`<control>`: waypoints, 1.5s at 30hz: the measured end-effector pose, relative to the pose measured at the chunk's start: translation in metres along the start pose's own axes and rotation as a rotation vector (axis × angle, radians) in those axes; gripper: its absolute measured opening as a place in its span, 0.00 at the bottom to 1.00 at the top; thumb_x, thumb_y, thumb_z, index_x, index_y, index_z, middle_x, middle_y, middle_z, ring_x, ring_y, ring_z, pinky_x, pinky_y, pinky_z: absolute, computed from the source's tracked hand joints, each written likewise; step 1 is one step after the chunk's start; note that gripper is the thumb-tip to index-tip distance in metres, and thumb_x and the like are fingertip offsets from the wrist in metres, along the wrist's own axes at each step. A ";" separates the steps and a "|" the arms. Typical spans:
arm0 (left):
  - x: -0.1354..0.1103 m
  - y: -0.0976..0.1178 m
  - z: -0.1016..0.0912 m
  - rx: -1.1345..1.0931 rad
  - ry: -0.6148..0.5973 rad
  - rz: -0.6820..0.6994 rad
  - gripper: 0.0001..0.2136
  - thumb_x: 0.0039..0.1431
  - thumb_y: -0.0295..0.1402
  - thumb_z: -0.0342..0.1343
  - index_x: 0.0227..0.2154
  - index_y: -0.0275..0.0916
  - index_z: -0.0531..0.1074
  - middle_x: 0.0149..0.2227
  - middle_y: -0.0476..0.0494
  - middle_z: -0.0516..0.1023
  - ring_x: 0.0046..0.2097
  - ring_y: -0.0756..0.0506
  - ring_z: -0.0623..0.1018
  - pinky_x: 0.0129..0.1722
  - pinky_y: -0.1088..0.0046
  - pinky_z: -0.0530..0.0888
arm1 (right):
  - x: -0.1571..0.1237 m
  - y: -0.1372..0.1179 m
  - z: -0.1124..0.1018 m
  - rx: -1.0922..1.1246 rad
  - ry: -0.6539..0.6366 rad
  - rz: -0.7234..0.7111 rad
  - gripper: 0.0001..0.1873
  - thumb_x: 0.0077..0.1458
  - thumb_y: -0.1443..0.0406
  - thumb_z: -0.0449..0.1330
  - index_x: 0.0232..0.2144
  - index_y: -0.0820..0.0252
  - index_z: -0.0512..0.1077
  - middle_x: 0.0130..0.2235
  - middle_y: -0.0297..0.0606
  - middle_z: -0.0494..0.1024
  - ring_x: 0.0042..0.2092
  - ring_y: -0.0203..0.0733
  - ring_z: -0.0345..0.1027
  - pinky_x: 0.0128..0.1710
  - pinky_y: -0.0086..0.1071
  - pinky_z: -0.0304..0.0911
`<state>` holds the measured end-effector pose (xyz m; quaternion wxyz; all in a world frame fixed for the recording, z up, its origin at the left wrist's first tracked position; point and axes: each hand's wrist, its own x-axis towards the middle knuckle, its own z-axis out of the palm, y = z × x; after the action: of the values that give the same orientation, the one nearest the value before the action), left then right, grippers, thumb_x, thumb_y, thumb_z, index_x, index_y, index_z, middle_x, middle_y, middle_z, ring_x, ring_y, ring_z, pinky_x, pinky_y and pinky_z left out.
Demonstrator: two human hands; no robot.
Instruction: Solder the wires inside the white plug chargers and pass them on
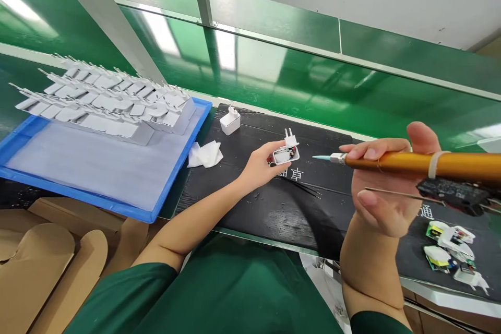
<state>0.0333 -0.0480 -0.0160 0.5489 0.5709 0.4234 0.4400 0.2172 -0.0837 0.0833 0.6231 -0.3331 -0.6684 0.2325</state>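
My left hand (pixel 258 164) grips a small white plug charger (pixel 280 156) over the black mat. Its housing is open toward me, with electronic parts showing inside. The lid with two pins (pixel 290 140) sits tilted at its far edge. My right hand (pixel 385 203) is closed round a gold-barrelled glue dispenser (pixel 395 162), held level. A pale teal tapered nozzle (pixel 321 157) points left toward the charger, apart from it. Below the barrel hangs a black lever switch (pixel 452 193). Dark tweezers (pixel 303 186) lie on the mat between the hands.
A blue tray (pixel 156 203) at left bears rows of white chargers (pixel 109 99). Another white charger (pixel 230 121) and a crumpled white cloth (pixel 205 154) lie beside it. Several circuit boards (pixel 438 258) lie on the black mat (pixel 250 219) at right. Cardboard (pixel 35 266) is at lower left.
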 end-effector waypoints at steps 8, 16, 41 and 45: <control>-0.006 0.005 0.003 0.131 -0.034 0.097 0.22 0.51 0.32 0.67 0.51 0.41 0.76 0.47 0.42 0.81 0.45 0.44 0.79 0.40 0.72 0.75 | 0.000 -0.008 0.021 -0.124 0.002 -0.067 0.31 0.56 0.45 0.55 0.61 0.34 0.60 0.32 0.33 0.60 0.27 0.39 0.61 0.29 0.40 0.72; -0.011 0.012 0.005 0.155 -0.049 0.217 0.21 0.51 0.35 0.69 0.49 0.42 0.77 0.45 0.43 0.80 0.46 0.43 0.79 0.47 0.69 0.74 | -0.005 -0.006 0.022 0.011 0.040 -0.067 0.29 0.56 0.50 0.58 0.60 0.31 0.63 0.31 0.32 0.62 0.25 0.38 0.58 0.26 0.40 0.69; -0.010 -0.001 0.010 0.009 -0.055 0.560 0.20 0.57 0.42 0.65 0.50 0.39 0.74 0.50 0.37 0.79 0.51 0.41 0.79 0.51 0.66 0.76 | -0.003 -0.025 0.043 0.288 -0.014 -0.044 0.34 0.51 0.55 0.67 0.61 0.40 0.67 0.33 0.31 0.69 0.29 0.37 0.65 0.34 0.40 0.73; -0.012 0.000 0.012 -0.065 -0.062 0.544 0.22 0.56 0.44 0.66 0.50 0.38 0.74 0.50 0.37 0.79 0.50 0.42 0.80 0.49 0.67 0.77 | -0.005 -0.028 0.047 0.310 0.010 -0.020 0.31 0.53 0.55 0.66 0.59 0.36 0.67 0.32 0.31 0.69 0.28 0.37 0.64 0.33 0.40 0.73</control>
<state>0.0423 -0.0627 -0.0163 0.4412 0.6591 0.2231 0.5667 0.1668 -0.1017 0.0952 0.6727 -0.2275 -0.6246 0.3251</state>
